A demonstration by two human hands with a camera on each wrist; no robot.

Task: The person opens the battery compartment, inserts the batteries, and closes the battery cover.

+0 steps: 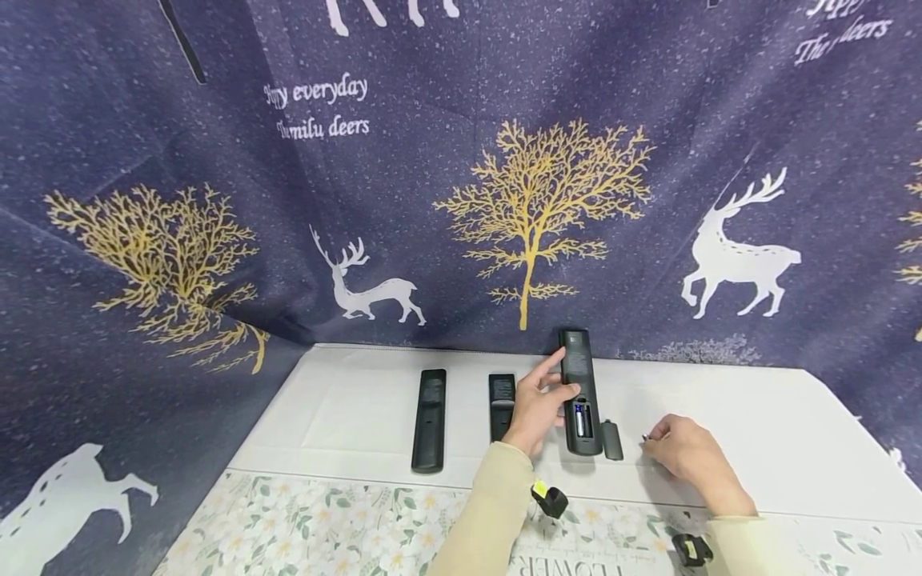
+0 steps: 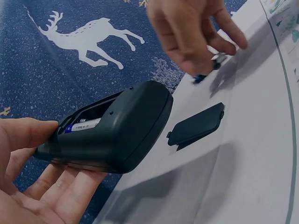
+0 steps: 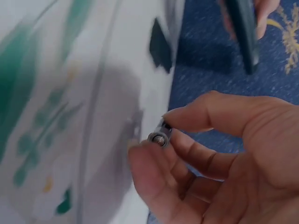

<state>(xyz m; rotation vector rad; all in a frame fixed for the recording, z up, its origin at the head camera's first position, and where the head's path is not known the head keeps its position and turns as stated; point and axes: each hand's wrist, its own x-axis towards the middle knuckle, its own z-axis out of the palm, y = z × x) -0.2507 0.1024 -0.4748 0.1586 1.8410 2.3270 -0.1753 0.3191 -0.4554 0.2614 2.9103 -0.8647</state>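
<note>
My left hand (image 1: 536, 412) grips a black remote control (image 1: 579, 364) by its side, back facing up, thumb near the uncovered battery bay. One battery (image 2: 85, 125) with a blue end and a white body lies in that bay; beside it a slot holds nothing. Between the thumb and fingers of my right hand (image 1: 684, 452) is a small battery (image 3: 160, 135), one metal end showing in the right wrist view. The loose black battery cover (image 1: 611, 441) lies on the white surface between the remote and my right hand.
Two more black remotes lie to the left: a longer one (image 1: 429, 420) and a shorter one (image 1: 502, 400) partly behind my left hand. A dark blue cloth (image 1: 403, 184) with deer and trees hangs at the back. A flowered cloth (image 1: 324, 520) covers the front edge.
</note>
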